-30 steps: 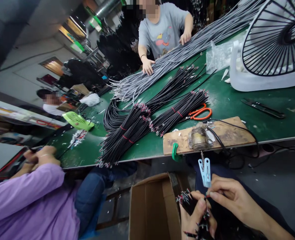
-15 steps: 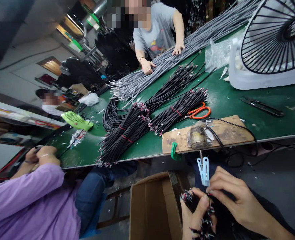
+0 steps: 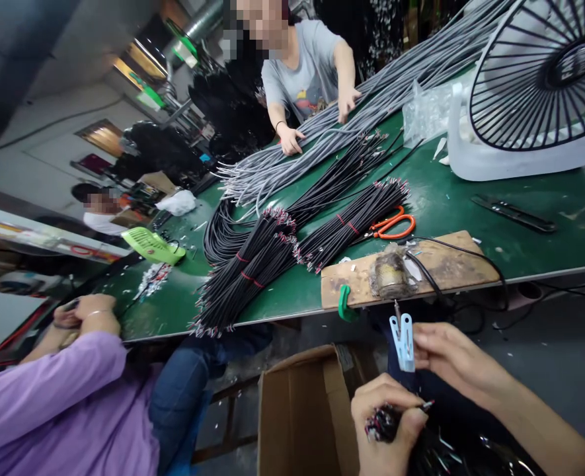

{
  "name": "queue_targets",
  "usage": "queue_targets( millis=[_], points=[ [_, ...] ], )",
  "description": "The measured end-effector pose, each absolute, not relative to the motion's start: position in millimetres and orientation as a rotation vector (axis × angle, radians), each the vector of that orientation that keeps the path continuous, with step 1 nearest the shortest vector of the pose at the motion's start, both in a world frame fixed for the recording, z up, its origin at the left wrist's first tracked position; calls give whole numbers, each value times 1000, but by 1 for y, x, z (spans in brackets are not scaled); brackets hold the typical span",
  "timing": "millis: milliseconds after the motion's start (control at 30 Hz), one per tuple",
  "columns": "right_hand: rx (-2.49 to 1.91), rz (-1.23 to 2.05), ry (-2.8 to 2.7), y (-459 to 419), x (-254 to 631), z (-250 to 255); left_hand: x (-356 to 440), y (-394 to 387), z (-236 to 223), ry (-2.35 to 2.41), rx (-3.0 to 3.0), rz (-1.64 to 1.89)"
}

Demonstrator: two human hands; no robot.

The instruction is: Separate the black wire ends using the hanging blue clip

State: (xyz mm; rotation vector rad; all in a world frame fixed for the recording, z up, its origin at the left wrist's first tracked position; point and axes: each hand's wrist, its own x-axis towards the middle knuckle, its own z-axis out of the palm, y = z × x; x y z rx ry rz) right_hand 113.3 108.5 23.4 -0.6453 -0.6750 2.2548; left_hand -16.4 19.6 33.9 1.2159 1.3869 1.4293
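Observation:
My left hand (image 3: 384, 420) is closed around a bundle of thin black cables (image 3: 384, 423). Red and white wire ends stick out of the bundle, and one cable end pokes up between thumb and forefinger. A light blue clothespin (image 3: 403, 342) hangs on the metal shaft of a small motor (image 3: 391, 274). Beside it, my right hand (image 3: 451, 360) has its fingertips drawn together at the clothespin's right edge, partly behind it. What those fingers pinch, if anything, is hidden. More dark cable lies over my lap below the hands.
Tied black cable bundles (image 3: 245, 274), orange-handled scissors (image 3: 394, 223), black snips (image 3: 513, 213) and a fan (image 3: 525, 162) are on the green table (image 3: 292, 297). A wooden board (image 3: 461, 261) carries the motor. Below stands a cardboard box (image 3: 302, 410). Co-workers sit left and stand across, handling grey cables (image 3: 371, 119).
My right hand has moved up from the cable ends to beside the clothespin. My left hand has turned, so the bundle's ends point left. Opposite, a co-worker's hands shifted slightly on the grey cables.

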Motion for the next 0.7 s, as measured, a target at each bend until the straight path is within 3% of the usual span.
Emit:
queue_targets(
  millis=[333, 700],
  points=[
    [-699, 2144, -692, 121, 93, 43, -26, 37, 48, 1452, 1224, 1353],
    [-688, 2168, -637, 112, 114, 13, -23, 34, 45, 1460, 1037, 1314]
  ],
)
